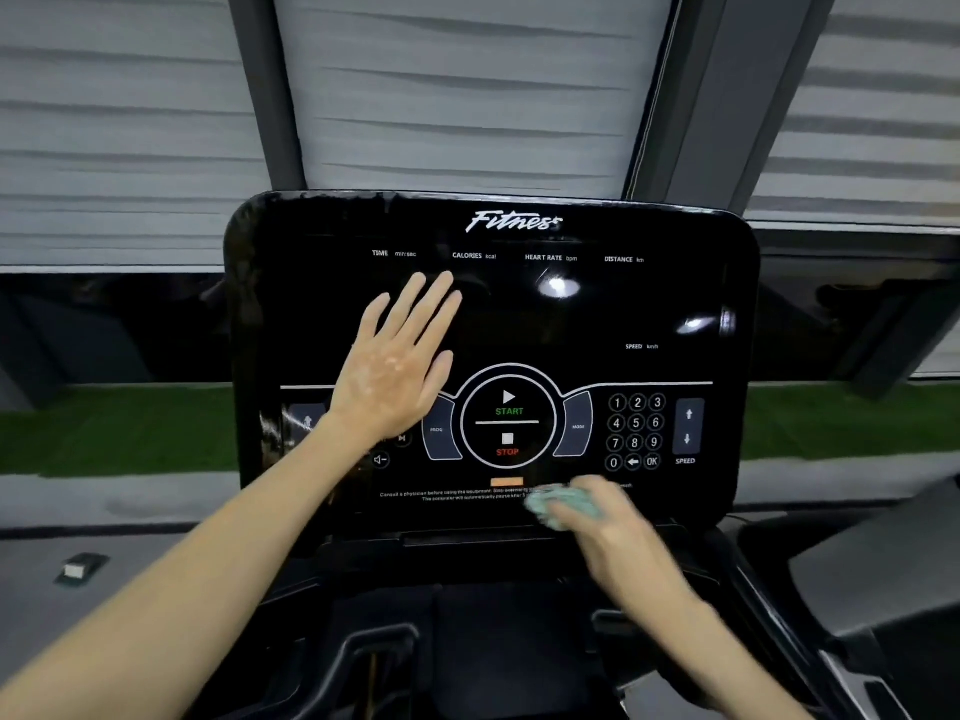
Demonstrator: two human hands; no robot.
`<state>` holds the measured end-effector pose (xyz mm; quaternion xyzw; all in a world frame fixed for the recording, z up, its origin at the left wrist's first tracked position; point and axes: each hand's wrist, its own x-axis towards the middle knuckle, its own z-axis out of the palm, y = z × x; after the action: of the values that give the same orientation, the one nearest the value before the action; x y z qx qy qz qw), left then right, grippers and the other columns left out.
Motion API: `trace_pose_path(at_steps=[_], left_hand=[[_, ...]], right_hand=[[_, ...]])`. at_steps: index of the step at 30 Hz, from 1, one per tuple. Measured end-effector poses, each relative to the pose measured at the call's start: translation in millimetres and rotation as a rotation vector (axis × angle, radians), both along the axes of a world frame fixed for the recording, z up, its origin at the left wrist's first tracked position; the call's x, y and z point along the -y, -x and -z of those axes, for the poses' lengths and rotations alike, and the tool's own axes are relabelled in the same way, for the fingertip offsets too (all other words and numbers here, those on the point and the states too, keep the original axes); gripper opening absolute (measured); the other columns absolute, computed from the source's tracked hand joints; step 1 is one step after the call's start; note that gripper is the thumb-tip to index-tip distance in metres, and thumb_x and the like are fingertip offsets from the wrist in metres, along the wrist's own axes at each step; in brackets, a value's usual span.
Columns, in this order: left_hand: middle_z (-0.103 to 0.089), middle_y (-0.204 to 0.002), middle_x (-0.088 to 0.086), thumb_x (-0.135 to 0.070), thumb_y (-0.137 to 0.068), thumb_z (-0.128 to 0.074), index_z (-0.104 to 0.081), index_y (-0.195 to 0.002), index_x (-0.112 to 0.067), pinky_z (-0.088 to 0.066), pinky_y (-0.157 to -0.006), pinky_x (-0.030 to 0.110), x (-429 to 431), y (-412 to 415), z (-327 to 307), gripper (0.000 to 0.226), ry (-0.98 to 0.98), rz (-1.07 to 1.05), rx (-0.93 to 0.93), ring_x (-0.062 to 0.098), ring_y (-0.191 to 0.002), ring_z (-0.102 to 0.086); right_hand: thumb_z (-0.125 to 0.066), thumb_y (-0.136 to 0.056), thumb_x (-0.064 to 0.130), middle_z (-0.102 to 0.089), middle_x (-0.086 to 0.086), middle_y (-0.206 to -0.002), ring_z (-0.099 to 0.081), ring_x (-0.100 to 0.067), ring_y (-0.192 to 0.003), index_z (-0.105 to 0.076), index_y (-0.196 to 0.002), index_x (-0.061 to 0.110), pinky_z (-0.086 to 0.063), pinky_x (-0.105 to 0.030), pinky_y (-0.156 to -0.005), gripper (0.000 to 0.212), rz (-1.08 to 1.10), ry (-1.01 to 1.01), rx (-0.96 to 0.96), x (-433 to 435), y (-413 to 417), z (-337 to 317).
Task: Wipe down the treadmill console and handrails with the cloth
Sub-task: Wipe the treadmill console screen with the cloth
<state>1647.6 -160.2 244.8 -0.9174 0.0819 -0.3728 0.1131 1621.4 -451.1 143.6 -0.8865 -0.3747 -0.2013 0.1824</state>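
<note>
Our blurred right hand (602,517) grips the crumpled pale green cloth (558,504) against the bottom edge of the wide glossy black treadmill console (623,314). Our left hand (397,366) lies flat on it, fingers straight, upper left. Most of the panel lies above the cloth.

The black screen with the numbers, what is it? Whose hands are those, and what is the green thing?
It is the console of a treadmill, a machine for running indoors. The picture comes from a camera on a person's head, so you see their own arms. The left hand rests flat on the console, fingers straight. The right hand grips a pale green cloth near the console's lower edge, for wiping it. The keypad and START button control the machine.
</note>
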Motion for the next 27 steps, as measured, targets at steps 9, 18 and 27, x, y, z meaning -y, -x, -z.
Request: trace_pose_path(at_steps=[9,18,27], left_hand=[[-0.014,-0.162,0.007,-0.034,-0.100,-0.035,-0.020,-0.154,-0.011,-0.019,-0.117,0.046,3,2,2,0.060,0.001,-0.026,0.014,0.027,-0.149,-0.014],[-0.016,-0.162,0.007,-0.033,-0.099,-0.038,-0.022,-0.153,-0.012,-0.019,-0.117,0.044,5,3,-1,0.060,0.015,0.012,-0.003,0.026,-0.149,-0.014],[-0.015,-0.162,0.007,-0.035,-0.101,-0.034,-0.021,-0.154,-0.012,-0.018,-0.118,0.043,-1,3,-2,0.059,-0.004,0.041,-0.002,0.026,-0.149,-0.014]], right_hand=[[-0.062,-0.082,-0.005,-0.059,-0.004,-0.103,-0.060,-0.027,-0.086,-0.074,-0.099,0.016,-0.049,-0.021,-0.079,0.030,0.157,-0.112,-0.107,7,5,-5],[-0.051,-0.079,-0.006,-0.052,-0.015,-0.111,-0.053,-0.031,-0.097,-0.051,-0.133,0.008,-0.050,-0.037,-0.086,0.056,-0.247,-0.191,-0.231,-140,56,-8],[-0.048,-0.097,0.031,-0.039,-0.008,-0.133,-0.033,-0.019,-0.126,-0.055,-0.133,0.012,-0.035,-0.023,-0.104,0.041,-0.394,-0.084,-0.298,-151,72,-4]])
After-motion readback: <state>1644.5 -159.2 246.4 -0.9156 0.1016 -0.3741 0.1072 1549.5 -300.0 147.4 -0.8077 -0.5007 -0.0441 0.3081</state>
